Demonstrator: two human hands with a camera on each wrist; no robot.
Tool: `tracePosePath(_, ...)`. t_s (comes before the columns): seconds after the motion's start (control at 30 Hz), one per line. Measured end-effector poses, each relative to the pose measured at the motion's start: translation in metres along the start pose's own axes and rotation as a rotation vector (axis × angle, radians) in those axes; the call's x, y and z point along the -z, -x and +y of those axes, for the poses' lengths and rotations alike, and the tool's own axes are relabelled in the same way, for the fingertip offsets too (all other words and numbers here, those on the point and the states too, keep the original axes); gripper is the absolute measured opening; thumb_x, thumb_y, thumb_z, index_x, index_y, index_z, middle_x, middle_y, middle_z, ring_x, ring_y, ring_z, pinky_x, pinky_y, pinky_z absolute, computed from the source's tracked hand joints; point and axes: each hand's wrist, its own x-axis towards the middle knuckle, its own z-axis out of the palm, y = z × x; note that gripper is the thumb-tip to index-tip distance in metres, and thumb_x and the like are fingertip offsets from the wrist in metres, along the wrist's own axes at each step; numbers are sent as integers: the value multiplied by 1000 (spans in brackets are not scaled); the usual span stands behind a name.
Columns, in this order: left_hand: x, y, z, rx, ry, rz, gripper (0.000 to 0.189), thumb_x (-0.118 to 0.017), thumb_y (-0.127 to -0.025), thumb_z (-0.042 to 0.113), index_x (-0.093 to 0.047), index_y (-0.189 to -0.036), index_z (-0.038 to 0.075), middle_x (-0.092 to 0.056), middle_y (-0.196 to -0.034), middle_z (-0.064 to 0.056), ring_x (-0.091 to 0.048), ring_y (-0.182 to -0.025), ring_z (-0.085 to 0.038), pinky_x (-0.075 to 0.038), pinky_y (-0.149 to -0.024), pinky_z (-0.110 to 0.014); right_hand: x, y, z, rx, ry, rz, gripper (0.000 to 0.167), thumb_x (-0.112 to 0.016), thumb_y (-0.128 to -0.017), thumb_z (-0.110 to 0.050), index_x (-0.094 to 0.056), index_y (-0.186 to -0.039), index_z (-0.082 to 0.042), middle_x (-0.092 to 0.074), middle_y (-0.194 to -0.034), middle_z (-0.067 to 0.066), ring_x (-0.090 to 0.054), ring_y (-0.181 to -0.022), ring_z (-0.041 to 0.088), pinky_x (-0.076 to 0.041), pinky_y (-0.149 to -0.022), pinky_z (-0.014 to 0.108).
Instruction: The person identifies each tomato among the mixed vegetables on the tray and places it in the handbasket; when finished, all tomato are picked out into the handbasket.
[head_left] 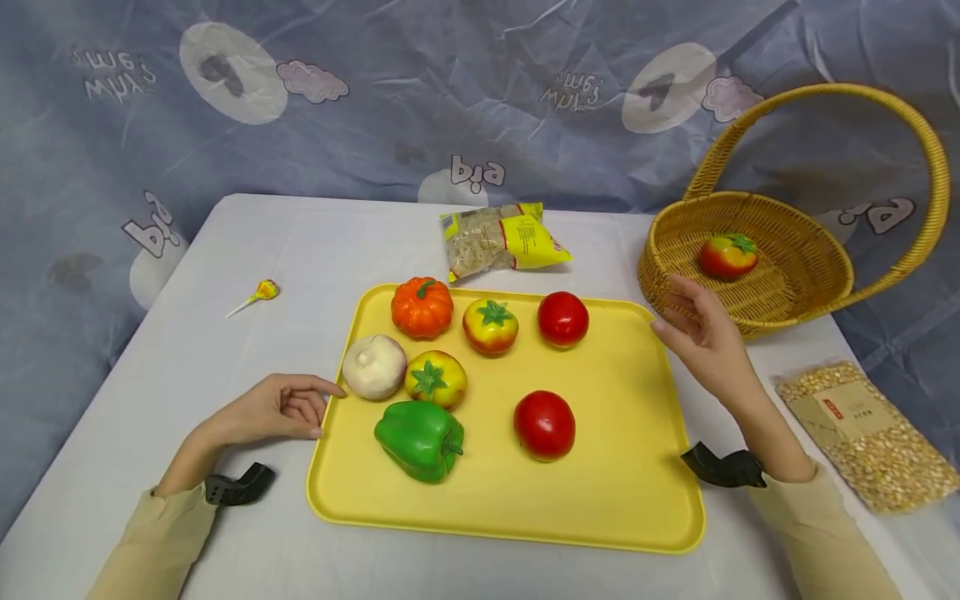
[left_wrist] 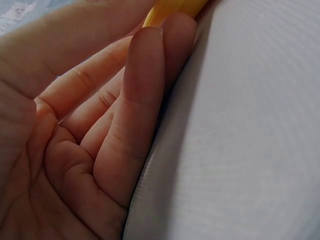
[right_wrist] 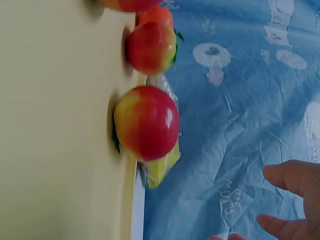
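Observation:
At the left edge of a yellow tray (head_left: 600,517), my left hand (head_left: 273,408) holds the rim between thumb and fingers. In the left wrist view, the fingertips meet the yellow rim just above the white table. My right hand (head_left: 708,342) hovers by the tray's back right corner, in front of the basket (head_left: 660,271), fingers apart and nothing in them. Inside the basket lies a red-yellow tomato (head_left: 727,257). The tray carries a pumpkin (head_left: 422,308), a garlic bulb (head_left: 373,367), a green bell pepper (head_left: 420,440) and several tomatoes (head_left: 544,425).
Behind the tray lies a yellow and clear snack bag (head_left: 502,240). A lollipop (head_left: 264,291) is at the back left of the white table (head_left: 247,342). On the right, a bag of corn kernels (head_left: 870,433) lies near the table edge. The basket's tall handle (head_left: 933,175) arches upward.

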Motion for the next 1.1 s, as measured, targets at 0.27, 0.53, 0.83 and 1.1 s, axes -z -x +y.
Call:
tracePosePath(0.27, 0, 0, -1, 18, 3, 5, 49, -69, -80, -2, -49, -123, -13, -64, -85, 6, -61, -70, 2, -53, -61, -20, -18, 10, -13, 95, -59, -98, 58, -57, -86, 9, -35, -140, 4, -36, -131, -20, -42, -119, -3, -37, -95, 3)
tracePosePath(0.53, 0, 0, 0, 5, -2, 2, 48, -69, -80, -3, -49, -123, -13, -64, -85, 7, -61, -70, 2, -53, -61, -20, -34, 20, -20, 130, -61, -220, 57, -61, -84, 9, -41, -137, -2, -41, -131, -14, -44, -118, -4, -40, -95, 7)
tracePosePath(0.83, -1, 0, 1, 16, -8, 4, 49, -69, -80, -1, -49, -123, -13, -64, -85, 7, -61, -70, 3, -53, -61, -20, -52, 27, -23, 147, -36, -376, 60, -65, -85, -3, -41, -139, -13, -44, -134, 12, -45, -118, -4, -45, -96, 16)
tracePosePath(1.1, 0, 1, -1, 7, -8, 1, 49, -69, -80, -2, -49, -123, -13, -64, -86, 7, -61, -71, 3, -53, -62, -20, -62, 34, -25, 150, -21, -489, 61, -69, -84, -12, -41, -139, -17, -46, -133, 10, -48, -117, 8, -49, -96, 28)
